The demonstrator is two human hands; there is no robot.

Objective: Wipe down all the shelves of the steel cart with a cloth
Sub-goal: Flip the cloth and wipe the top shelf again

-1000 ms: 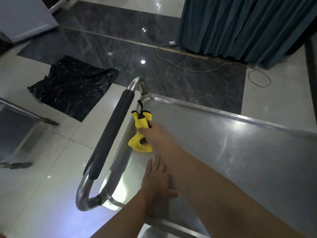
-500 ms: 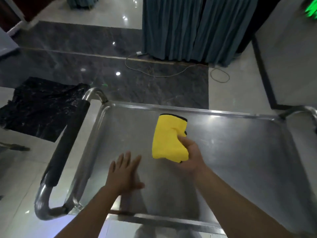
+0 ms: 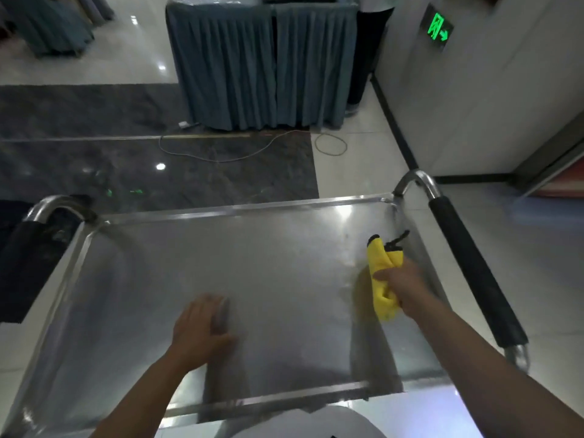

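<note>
The steel cart's top shelf (image 3: 252, 263) fills the lower part of the head view, with raised rims all round. My right hand (image 3: 403, 287) grips a folded yellow cloth (image 3: 382, 273) with a black loop, pressed onto the shelf near its right end. My left hand (image 3: 202, 325) rests flat, palm down, on the shelf left of centre, near the front rim. The lower shelves are hidden beneath the top one.
Black-padded push handles stand at the cart's right end (image 3: 474, 270) and left end (image 3: 31, 248). Beyond the cart lie a dark marble floor strip with a loose cable (image 3: 221, 156), a table draped in teal cloth (image 3: 262, 64) and a white wall with a green exit sign (image 3: 437, 28).
My right hand has swept the yellow cloth from the shelf's left end across the middle to its right end. My left hand has stayed flat on the shelf. The view has swung right.
</note>
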